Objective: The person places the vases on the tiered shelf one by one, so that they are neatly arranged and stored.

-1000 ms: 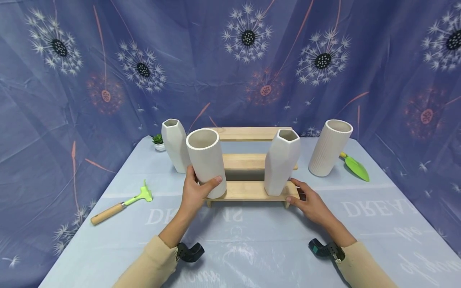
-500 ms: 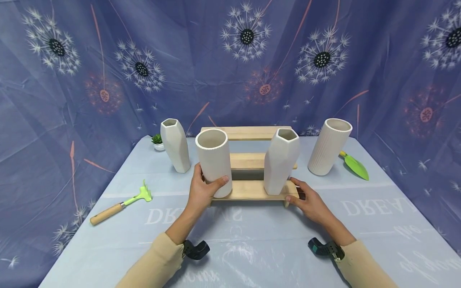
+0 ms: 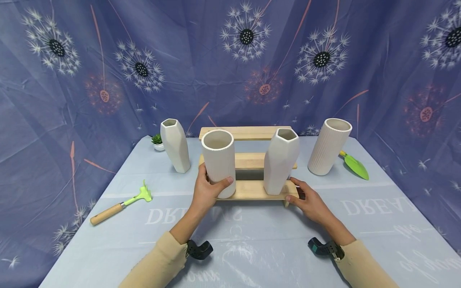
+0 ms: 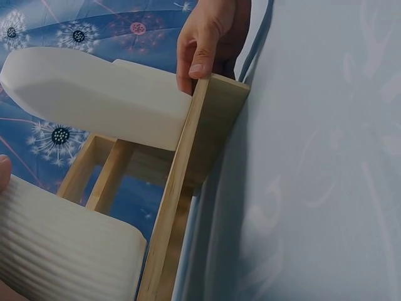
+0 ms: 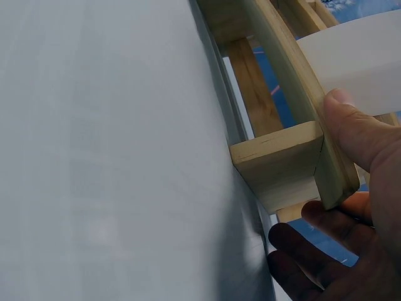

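My left hand point(image 3: 206, 192) grips the lower part of a white cylindrical vase point(image 3: 219, 168), which stands upright at the left end of the lowest board of a three-tier wooden plant stand point(image 3: 250, 190). Fine ribs show on that vase point(image 4: 69, 248) in the left wrist view. Toward the board's right end stands a white faceted vase point(image 3: 280, 164). My right hand point(image 3: 309, 203) pinches the right end of the same board; its thumb point(image 5: 351, 122) lies on top and fingers curl beneath in the right wrist view. The left hand is mostly out of the left wrist view.
Another faceted white vase point(image 3: 175, 146) stands at the left beside a small potted succulent point(image 3: 157, 142). A ribbed white vase point(image 3: 327, 150) and a green trowel point(image 3: 355, 166) are at the right. A hand rake point(image 3: 122, 205) lies at front left. A patterned curtain point(image 3: 201, 60) hangs behind.
My left hand has slid the cylindrical vase rightward along the lowest board, exposing more of the stand's left side. My right hand has stayed at the board's right end.
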Available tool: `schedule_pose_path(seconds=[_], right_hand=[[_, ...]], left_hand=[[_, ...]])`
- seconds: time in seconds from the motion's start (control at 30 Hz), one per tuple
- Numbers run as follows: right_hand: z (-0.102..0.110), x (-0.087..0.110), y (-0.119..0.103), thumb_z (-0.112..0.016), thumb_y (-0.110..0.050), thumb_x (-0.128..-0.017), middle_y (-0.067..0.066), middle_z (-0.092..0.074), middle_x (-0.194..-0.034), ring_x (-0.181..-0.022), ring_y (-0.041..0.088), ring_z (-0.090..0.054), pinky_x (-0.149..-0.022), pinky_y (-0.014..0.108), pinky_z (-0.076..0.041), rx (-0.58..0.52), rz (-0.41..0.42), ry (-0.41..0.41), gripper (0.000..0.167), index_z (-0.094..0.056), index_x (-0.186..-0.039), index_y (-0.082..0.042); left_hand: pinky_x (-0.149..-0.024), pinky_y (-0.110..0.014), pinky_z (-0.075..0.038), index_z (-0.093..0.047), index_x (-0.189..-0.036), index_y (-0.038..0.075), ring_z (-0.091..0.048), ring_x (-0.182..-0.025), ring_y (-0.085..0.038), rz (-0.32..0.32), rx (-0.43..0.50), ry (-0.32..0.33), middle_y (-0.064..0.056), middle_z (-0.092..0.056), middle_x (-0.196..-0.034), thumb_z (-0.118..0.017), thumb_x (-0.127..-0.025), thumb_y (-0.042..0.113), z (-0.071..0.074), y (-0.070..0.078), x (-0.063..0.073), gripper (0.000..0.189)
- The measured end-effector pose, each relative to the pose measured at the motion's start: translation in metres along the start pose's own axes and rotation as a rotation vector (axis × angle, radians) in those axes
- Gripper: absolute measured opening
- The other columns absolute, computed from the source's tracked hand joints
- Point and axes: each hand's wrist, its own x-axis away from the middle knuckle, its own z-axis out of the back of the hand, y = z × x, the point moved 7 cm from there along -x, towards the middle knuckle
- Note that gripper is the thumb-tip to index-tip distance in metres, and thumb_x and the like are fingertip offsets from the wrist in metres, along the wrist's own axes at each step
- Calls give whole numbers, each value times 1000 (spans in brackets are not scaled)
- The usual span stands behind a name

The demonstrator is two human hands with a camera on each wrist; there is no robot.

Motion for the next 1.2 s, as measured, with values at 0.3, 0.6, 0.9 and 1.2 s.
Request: schedule_pose_path(seconds=[0.3, 0.6, 0.9, 1.2], right_hand=[[0, -1, 1, -62, -44, -87, 24, -42, -141, -119, 40, -52, -91, 46, -49, 2, -6, -5, 79, -27, -148, -9], [-1, 0, 3, -63, -45, -87, 23, -42, -142, -120, 40, -52, -91, 47, -49, -8, -5, -5, 79, -28, -148, -11], [-2, -1, 4, -64, -47, -86, 23, -43, -141, -119, 40, -52, -90, 47, -48, -5, -2, -5, 81, -28, -148, -11], [-2, -1, 4, -64, -46, -85, 23, -43, -140, -118, 39, -53, -89, 45, -49, -9, 5, -2, 80, -29, -148, -11]], left_hand=[[-105, -46, -32, -34, -138, 17, -45, -123, -25, -16, 6, -12, -5, -46, -133, -81, -74, 16, -2, -1, -1, 80], [-104, -46, -34, -32, -139, 18, -46, -122, -25, -23, -9, -23, -5, -46, -133, -81, -74, 17, -4, 0, -1, 81], [-105, -46, -33, -31, -139, 17, -46, -122, -26, -5, -23, -37, -7, -46, -133, -79, -76, 17, -4, -2, -1, 79], [-109, -51, -28, -30, -141, 20, -41, -128, -26, -21, -95, -29, -3, -42, -138, -80, -75, 23, 2, 1, 3, 83]])
